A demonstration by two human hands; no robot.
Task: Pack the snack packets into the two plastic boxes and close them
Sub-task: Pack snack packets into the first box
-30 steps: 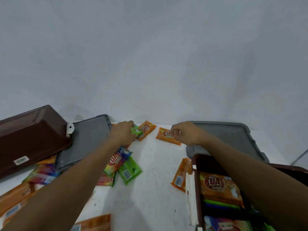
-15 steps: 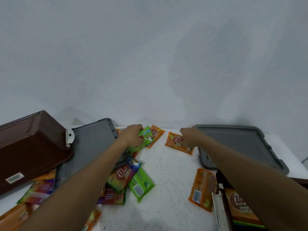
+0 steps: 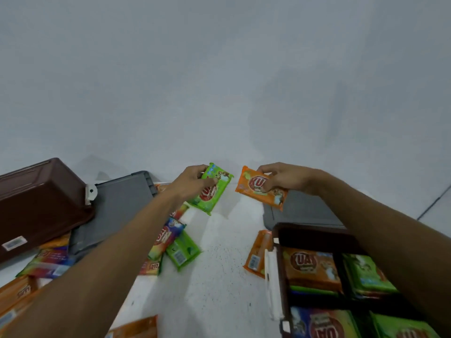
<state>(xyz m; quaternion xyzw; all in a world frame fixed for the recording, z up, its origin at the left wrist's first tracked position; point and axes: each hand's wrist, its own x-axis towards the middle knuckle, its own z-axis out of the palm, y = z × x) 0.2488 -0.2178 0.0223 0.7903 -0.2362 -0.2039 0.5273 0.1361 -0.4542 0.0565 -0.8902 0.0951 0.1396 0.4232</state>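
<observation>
Left hand (image 3: pixel 192 182) pinched a green packet (image 3: pixel 211 191); right hand (image 3: pixel 284 178) gripped an orange packet (image 3: pixel 260 189), both lifted at the far side.

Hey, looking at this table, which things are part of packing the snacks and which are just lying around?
Part of the job: green packet in the left hand; orange packet in the right hand; loose packets; open brown box, partly filled; second brown box; left grey lid; right grey lid.
Just there: white table; wall.
</observation>
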